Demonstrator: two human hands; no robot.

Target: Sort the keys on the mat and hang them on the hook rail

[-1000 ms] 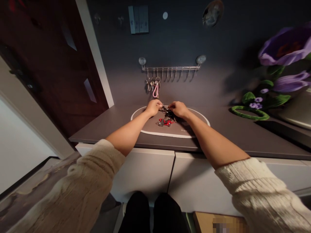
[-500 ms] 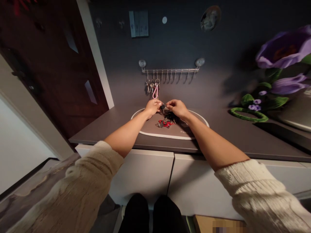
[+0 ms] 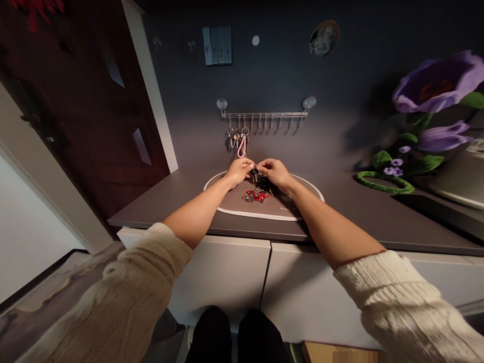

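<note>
Your left hand (image 3: 239, 171) pinches at the top of a small black-headed key (image 3: 255, 173), which hangs between your hands just above the mat. Your right hand (image 3: 277, 174) meets it from the other side, fingers drawn in near the key's top; whether they grip its ring or only touch it, you cannot tell at this size. Just below and partly behind your right fingers, a pile of dark keys (image 3: 267, 185) lies on the mat, and next to it, nearer you, sit a red trinket (image 3: 260, 197) and a few metal bits (image 3: 248, 199).

The grip looks slight, so the key could slip from your fingertips if one hand lets go before the other has hold; it would probably drop into the pile and be hard to pick out among the dark pieces. Your right fingers hang close over that pile, so a low sweep could snag a ring and drag other keys along.

Around this lies the oval mat (image 3: 230, 205), pale-rimmed, on the dark counter (image 3: 159, 201). On the wall behind, a clear hook rack (image 3: 280, 115) carries hanging keys (image 3: 233, 138) and a pink strap (image 3: 242, 146) at its left end. The strap hangs just above your left hand, so raising that hand carelessly could knock it. Purple flowers (image 3: 440, 138) stand well apart to your right.
</note>
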